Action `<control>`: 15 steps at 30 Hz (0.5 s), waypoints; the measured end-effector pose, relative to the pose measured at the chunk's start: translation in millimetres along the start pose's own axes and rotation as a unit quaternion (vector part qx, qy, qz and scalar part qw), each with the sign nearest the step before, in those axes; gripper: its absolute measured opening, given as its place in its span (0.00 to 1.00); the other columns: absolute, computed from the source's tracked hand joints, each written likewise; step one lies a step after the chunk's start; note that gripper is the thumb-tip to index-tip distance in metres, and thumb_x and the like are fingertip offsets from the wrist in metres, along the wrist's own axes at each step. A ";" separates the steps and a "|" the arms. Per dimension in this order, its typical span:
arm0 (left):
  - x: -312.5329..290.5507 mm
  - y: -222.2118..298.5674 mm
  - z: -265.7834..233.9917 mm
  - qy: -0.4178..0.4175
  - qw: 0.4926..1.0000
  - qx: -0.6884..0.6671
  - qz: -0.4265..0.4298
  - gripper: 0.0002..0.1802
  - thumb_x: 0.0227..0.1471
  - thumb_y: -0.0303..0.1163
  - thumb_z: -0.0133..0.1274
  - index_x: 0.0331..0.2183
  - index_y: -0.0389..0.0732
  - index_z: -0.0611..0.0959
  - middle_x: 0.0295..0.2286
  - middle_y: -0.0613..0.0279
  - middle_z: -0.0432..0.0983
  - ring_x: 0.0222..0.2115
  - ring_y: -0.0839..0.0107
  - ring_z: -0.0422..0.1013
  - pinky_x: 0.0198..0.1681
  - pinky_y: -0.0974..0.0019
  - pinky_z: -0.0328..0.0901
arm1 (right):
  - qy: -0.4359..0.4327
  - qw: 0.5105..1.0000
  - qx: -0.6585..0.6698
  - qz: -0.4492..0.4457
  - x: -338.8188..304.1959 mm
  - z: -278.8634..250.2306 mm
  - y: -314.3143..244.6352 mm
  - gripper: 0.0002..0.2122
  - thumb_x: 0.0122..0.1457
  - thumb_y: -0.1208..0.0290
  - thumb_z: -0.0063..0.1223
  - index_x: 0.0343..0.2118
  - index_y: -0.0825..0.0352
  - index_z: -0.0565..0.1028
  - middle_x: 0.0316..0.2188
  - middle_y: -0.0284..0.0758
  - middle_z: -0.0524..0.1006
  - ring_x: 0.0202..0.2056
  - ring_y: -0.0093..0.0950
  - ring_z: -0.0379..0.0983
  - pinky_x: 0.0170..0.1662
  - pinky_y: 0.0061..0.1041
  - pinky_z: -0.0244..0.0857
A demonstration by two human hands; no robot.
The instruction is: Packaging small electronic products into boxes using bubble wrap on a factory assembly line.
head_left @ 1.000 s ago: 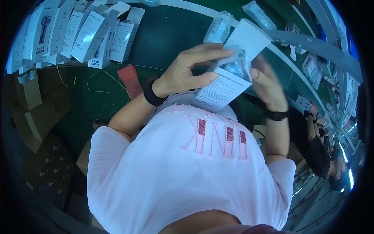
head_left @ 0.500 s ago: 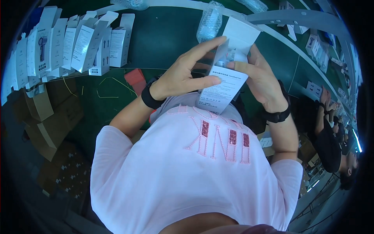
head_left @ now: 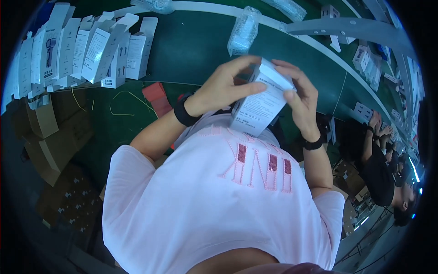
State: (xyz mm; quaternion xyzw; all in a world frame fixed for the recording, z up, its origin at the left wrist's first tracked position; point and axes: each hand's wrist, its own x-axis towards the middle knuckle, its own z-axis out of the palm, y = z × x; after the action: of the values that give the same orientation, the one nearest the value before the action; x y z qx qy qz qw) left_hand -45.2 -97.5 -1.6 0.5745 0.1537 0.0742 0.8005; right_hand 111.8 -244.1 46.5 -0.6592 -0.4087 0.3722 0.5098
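Observation:
A white carton (head_left: 261, 108) with fine print stands upright against my body, its base near my waist. Its lid flap (head_left: 274, 75) lies folded over the upper end, hiding what is inside. My left hand (head_left: 226, 86) grips the carton's left side, thumb across the printed face and fingers round the far edge. My right hand (head_left: 303, 93) is curled about the upper right corner, thumb on the side edge and fingers over the back of the lid.
Several white cartons with raised flaps (head_left: 96, 55) stand in a row at the table's left. A bubble-wrapped item (head_left: 243, 34) lies on the green table (head_left: 191, 48) beyond my hands. Brown boxes (head_left: 45, 150) sit low at left. A co-worker in black (head_left: 378, 169) is at right.
The raised lid flap has come down over the carton's opening. My right hand has moved from inside the opening to the carton's upper right corner, and the left hand has shifted slightly right.

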 end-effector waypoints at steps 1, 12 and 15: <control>2.2 -3.2 2.9 0.027 0.999 -0.036 0.022 0.35 0.45 0.37 0.64 0.53 0.41 0.68 0.47 0.52 0.68 0.46 0.65 0.68 0.44 0.64 0.68 | 0.020 0.999 0.020 0.042 -1.2 -1.5 0.3 0.20 0.58 0.59 0.53 0.48 0.70 0.72 0.48 0.43 0.73 0.48 0.29 0.69 0.52 0.27 0.60; 31.4 7.3 22.2 -0.045 0.996 -0.080 -0.001 0.36 0.43 0.28 0.64 0.54 0.41 0.67 0.48 0.53 0.67 0.46 0.66 0.68 0.47 0.64 0.67 | 0.016 0.996 0.017 0.084 -0.7 -44.3 -7.9 0.12 0.59 0.70 0.52 0.45 0.67 0.77 0.44 0.39 0.76 0.42 0.24 0.70 0.43 0.20 0.64; 40.9 0.9 29.7 -0.048 0.997 -0.059 0.025 0.34 0.44 0.26 0.63 0.53 0.40 0.68 0.49 0.55 0.67 0.47 0.67 0.67 0.49 0.64 0.66 | -0.037 0.997 -0.041 0.051 -4.9 -58.7 -8.7 0.13 0.60 0.69 0.51 0.46 0.67 0.77 0.46 0.41 0.75 0.46 0.29 0.70 0.46 0.24 0.63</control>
State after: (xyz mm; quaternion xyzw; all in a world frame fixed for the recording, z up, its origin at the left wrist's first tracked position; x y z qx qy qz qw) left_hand 3.2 -111.7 1.4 0.5325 0.0960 0.0751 0.8376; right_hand 161.8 -269.0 67.3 -0.6854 -0.4078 0.4046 0.4473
